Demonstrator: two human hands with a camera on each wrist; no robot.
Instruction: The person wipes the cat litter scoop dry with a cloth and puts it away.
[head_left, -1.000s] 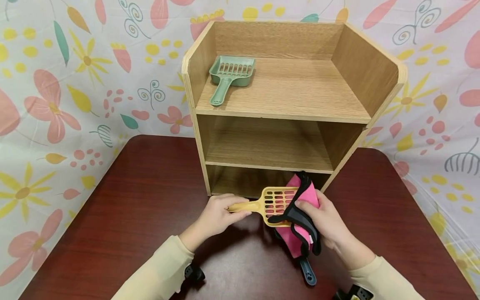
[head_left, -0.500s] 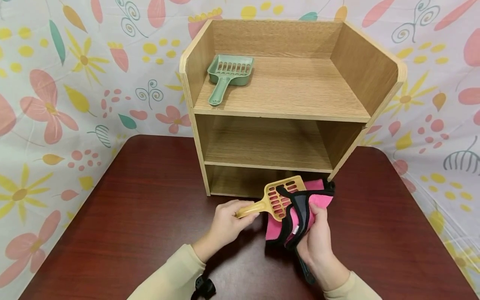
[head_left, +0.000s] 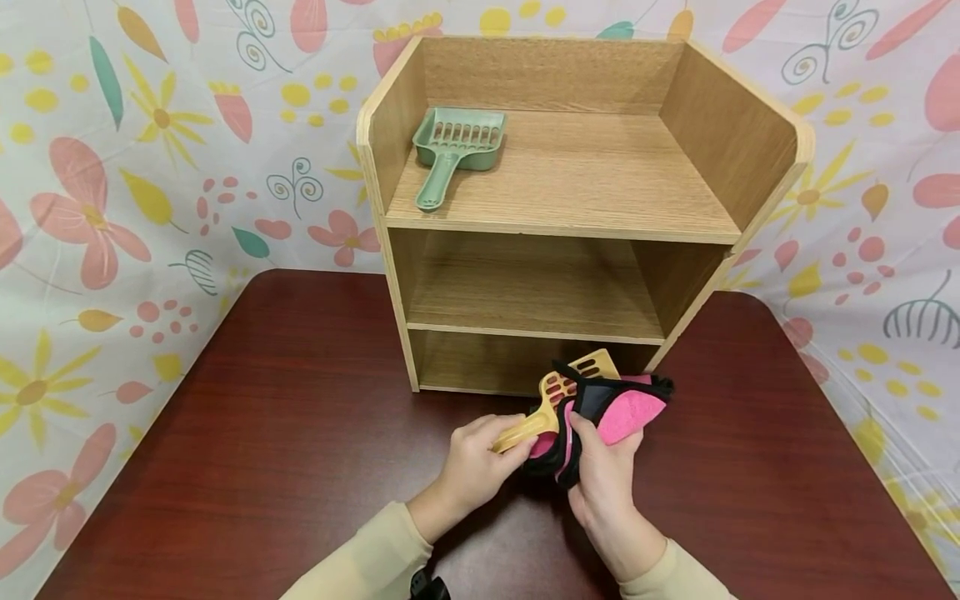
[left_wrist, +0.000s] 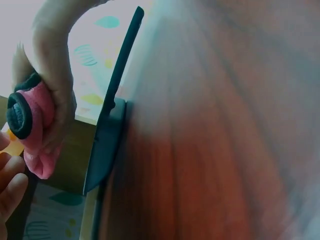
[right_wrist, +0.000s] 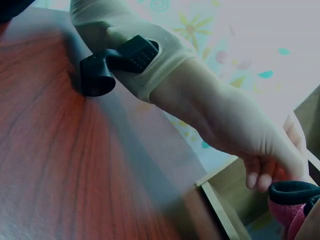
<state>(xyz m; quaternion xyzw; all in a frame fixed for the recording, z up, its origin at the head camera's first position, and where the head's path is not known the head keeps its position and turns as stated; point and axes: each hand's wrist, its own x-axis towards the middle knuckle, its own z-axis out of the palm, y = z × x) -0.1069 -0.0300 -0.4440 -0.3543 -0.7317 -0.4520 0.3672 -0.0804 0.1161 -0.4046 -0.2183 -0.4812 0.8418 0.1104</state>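
Observation:
My left hand [head_left: 472,467] pinches the handle of a yellow slotted litter scoop [head_left: 534,423]. My right hand [head_left: 611,492] grips a bunched pink cloth piece with black edging [head_left: 632,414], its thumb pressed on the dark band. The cloth overlaps much of the scoop's slotted head, whose far edge shows beyond it. In the left wrist view the pink cloth [left_wrist: 41,162] hangs from the right hand [left_wrist: 52,65]. Below them a dark blue scoop [left_wrist: 107,135] lies on the table; the hands hide it from the head view.
A wooden shelf unit [head_left: 555,227] stands just beyond the hands. On its top, at the left, a green slotted scoop [head_left: 442,175] rests in a green tray [head_left: 487,158]. The dark red table [head_left: 300,400] extends to both sides, with a patterned cloth wall [head_left: 247,217] behind.
The right hand has shifted left and turned the cloth, bringing its thumb onto the dark band. The left hand has moved right and nearer, angling the yellow scoop. The blue handle has become hidden.

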